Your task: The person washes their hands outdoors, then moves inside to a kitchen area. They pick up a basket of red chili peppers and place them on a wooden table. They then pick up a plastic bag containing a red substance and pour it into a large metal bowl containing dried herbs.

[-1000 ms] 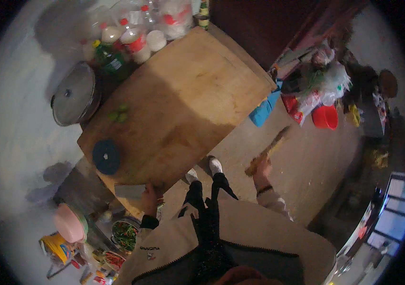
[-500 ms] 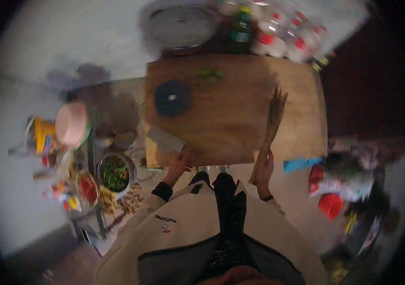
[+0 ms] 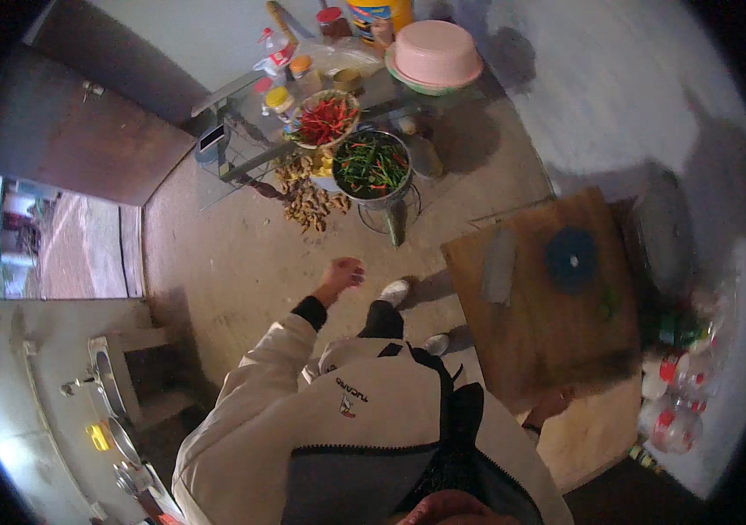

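Here | pot (image 3: 379, 202): mixed chillies (image 3: 370, 164) | basket (image 3: 322, 143): red chillies (image 3: 324, 121) | hands (image 3: 551, 405): one by board (image 3: 535, 337)

The wooden counter (image 3: 548, 341) carries a flat grey cleaver (image 3: 499, 265) and a round blue disc (image 3: 567, 254). Something green (image 3: 607, 304), blurred, lies near the disc.

L head cam, wide fisheye, facing down, close abv jacket (image 3: 338, 433), farther frm floor (image 3: 224, 254)
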`<state>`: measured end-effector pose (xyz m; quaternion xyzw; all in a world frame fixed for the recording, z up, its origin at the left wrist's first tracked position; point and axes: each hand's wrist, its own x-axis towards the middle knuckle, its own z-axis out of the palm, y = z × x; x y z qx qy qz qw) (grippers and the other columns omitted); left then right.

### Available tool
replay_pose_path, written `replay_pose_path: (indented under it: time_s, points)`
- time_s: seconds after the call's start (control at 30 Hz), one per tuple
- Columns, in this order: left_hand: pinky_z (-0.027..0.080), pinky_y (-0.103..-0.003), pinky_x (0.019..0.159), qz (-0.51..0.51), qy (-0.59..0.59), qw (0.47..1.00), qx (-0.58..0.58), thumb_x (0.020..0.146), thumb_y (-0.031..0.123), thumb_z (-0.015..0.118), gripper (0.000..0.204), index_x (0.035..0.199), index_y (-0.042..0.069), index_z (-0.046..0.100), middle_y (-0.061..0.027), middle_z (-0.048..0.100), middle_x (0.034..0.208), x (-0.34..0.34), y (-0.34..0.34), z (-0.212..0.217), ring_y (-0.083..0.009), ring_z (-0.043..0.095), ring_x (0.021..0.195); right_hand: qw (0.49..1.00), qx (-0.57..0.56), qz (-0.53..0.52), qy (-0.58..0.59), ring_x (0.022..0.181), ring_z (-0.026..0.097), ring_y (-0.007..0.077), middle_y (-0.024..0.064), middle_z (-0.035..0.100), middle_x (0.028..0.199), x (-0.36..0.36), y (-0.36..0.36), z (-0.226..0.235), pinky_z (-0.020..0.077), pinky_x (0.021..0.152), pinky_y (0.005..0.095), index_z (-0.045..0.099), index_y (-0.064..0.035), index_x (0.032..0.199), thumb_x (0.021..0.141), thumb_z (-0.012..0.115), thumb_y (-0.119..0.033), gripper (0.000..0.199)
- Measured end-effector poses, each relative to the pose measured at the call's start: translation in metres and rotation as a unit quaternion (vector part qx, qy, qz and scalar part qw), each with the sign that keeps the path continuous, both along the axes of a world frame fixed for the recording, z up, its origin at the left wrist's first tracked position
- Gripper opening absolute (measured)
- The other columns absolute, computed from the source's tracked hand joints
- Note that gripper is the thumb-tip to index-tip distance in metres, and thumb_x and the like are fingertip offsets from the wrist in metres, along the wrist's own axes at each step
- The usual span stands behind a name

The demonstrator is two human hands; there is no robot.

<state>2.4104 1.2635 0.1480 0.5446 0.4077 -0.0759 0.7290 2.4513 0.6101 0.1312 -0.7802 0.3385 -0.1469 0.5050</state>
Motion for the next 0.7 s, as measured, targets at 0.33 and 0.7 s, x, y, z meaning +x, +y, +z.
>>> replay_pose_path:
  time_s: [0.33,0.7]
  points:
    - [0.041,-0.04,0.061,0.252,0.061,0.938,0.229,0.096,0.024,0.056,0.024,0.099,0.002,0.066,-0.0055,0.06,0.082,0.087,0.339,-0.032,-0.0169,0.048,0.068,0.949,0.098,0.297,0.041,0.095,0.063,0.0196,0.0085,0.062,0.112,0.099,0.261,0.1,0.0525,0.083,0.0327,0.057,-0.0012,0.123,0.092,0.064,-0.018,0.036]
    - [0.049,-0.032,0.07,-0.037,-0.071,0.963,0.259,0.088,0.029,0.063,0.029,0.095,0.002,0.069,-0.0041,0.068,0.081,0.276,0.542,-0.144,-0.016,0.062,0.074,0.762,0.495,0.37,0.194,0.102,0.061,0.0239,0.0135,0.057,0.117,0.286,0.757,-0.082,0.0544,0.089,0.0369,0.043,0.0004,0.133,0.095,0.06,-0.014,0.044]
